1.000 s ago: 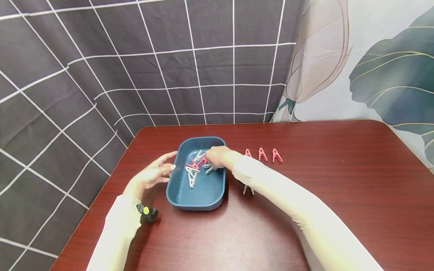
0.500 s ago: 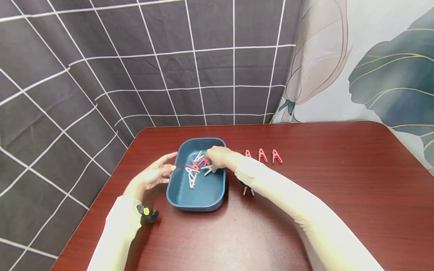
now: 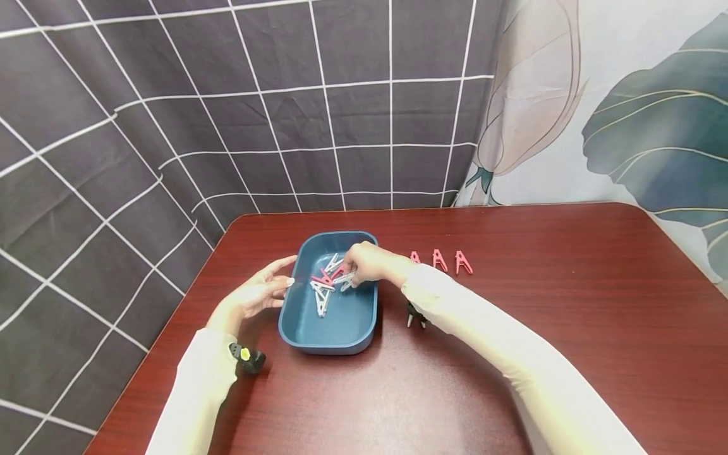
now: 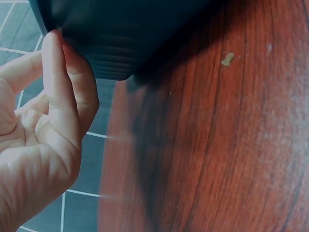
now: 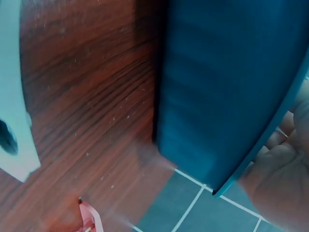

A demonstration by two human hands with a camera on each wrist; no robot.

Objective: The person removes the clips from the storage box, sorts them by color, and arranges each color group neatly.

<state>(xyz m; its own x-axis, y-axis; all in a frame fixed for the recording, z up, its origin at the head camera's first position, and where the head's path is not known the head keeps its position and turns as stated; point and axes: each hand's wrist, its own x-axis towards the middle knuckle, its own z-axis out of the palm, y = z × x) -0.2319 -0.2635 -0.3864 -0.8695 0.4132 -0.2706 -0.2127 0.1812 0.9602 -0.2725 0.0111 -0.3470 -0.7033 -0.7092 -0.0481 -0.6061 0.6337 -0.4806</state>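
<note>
A blue tray (image 3: 301, 328) on the dark red table holds several white and pink clothespins (image 3: 321, 292). My right hand (image 3: 364, 262) reaches into the tray's far end, its curled fingers pinching a white clothespin (image 3: 344, 278). My left hand (image 3: 258, 294) rests flat against the tray's left wall with its fingers straight; in the left wrist view a fingertip (image 4: 53, 53) touches the tray wall (image 4: 125, 43). The right wrist view shows the tray's outer wall (image 5: 227, 87) and part of the right hand (image 5: 289, 174) past its rim.
Three pink clothespins (image 3: 438, 260) stand in a row on the table (image 3: 569, 316) right of the tray; one shows as a pink clothespin (image 5: 89, 217) in the right wrist view. Checked dark cloth and a leaf-print curtain hang behind. The table's left edge runs close to my left forearm.
My right hand has shifted slightly within the tray's far end, its fingers closing on the white clothespin. The left hand and the tray have stayed put.
</note>
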